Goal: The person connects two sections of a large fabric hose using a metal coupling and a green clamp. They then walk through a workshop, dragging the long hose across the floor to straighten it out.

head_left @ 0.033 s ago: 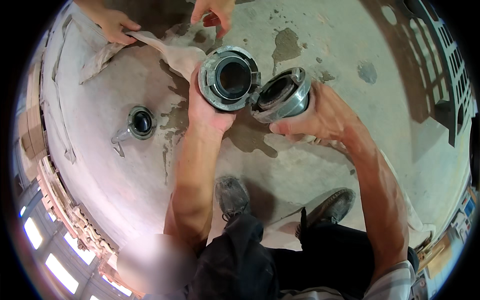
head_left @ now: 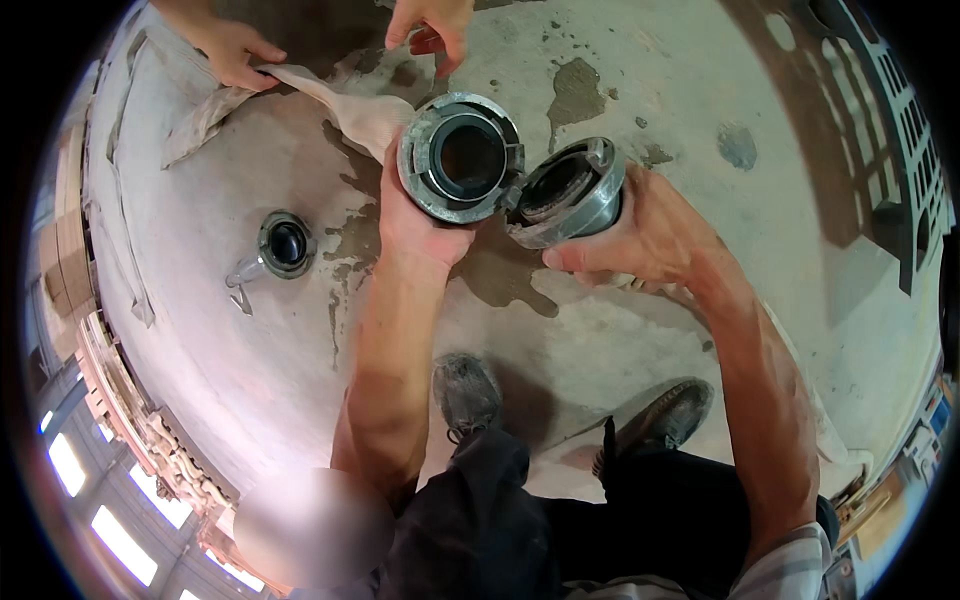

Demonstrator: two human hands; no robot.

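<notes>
My left hand (head_left: 420, 222) is wrapped round a metal hose coupling (head_left: 437, 168), its round, black-lined opening facing up. A pale flat fabric hose (head_left: 365, 115) runs from behind it toward the far left. My right hand (head_left: 655, 225) grips a second hose coupling (head_left: 590, 213), tilted toward the first. The rims lie very close together at their facing sides; whether they touch I cannot tell. Beyond, another person's hand (head_left: 238, 55) pinches the pale hose, and that person's other hand (head_left: 432, 28) hangs over the floor with bent fingers.
A hose nozzle with a coupling end (head_left: 287, 246) stands on the concrete floor at left. Wet patches (head_left: 500, 285) spread under my hands. A dark slotted metal frame (head_left: 905, 150) stands at far right. Another pale hose (head_left: 825, 430) lies beside my right forearm. My shoes (head_left: 467, 390) are below.
</notes>
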